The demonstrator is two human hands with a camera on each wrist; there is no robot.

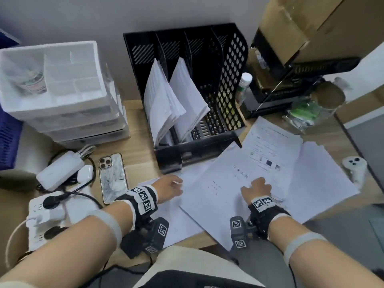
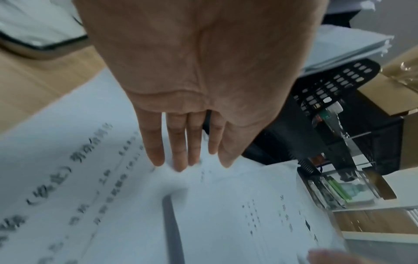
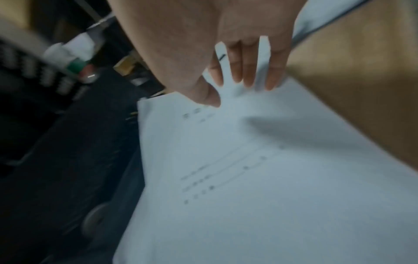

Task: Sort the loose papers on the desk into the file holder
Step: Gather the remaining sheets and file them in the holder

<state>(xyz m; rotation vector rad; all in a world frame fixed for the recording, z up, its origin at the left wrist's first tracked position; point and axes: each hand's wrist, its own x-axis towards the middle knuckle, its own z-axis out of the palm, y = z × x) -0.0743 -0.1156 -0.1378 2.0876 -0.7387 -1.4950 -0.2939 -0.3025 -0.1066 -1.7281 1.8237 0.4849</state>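
A black mesh file holder stands at the back of the wooden desk, with white paper bundles leaning in two of its left slots. Loose printed papers lie fanned out over the desk in front of it and to its right. My left hand lies with straight fingers on the left sheet. My right hand presses spread, straight fingers on the top sheet. Neither hand grips anything.
A white drawer organizer stands at the back left. A phone, a white charger and a power strip lie left of the papers. A bottle, black rack, cardboard box and white controller crowd the right.
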